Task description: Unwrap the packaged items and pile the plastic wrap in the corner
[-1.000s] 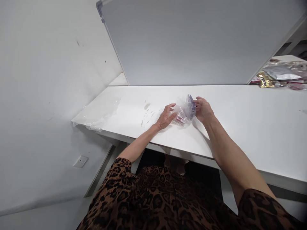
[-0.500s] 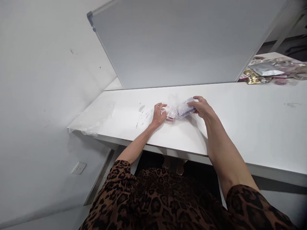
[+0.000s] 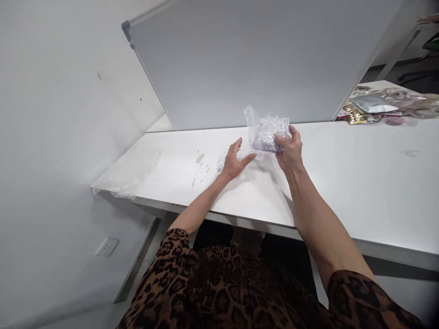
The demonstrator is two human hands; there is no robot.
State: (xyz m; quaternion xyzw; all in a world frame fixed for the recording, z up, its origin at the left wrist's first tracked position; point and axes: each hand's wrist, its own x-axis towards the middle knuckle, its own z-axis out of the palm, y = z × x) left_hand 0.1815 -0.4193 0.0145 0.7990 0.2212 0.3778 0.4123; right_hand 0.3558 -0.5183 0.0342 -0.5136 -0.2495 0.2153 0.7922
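Raised toward the rear edge of the white bench [image 3: 346, 192]: crinkled clear-plastic packet [image 3: 267, 131], seemingly purple inside, right side clamped in right grip [image 3: 292, 151]; left grip [image 3: 233, 166] apart.

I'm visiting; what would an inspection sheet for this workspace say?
Surface: white table with grey marks.
Things in hand: purple packet in clear plastic.
Clutter: clear plastic sheet at the table's left end; heap of packets at far right.
Hands: right hand grips the purple packet; left hand is open beside clear wrap, contact unclear.
Cables: nothing seen.
Surroundings: grey board behind; white wall with a power socket at left.
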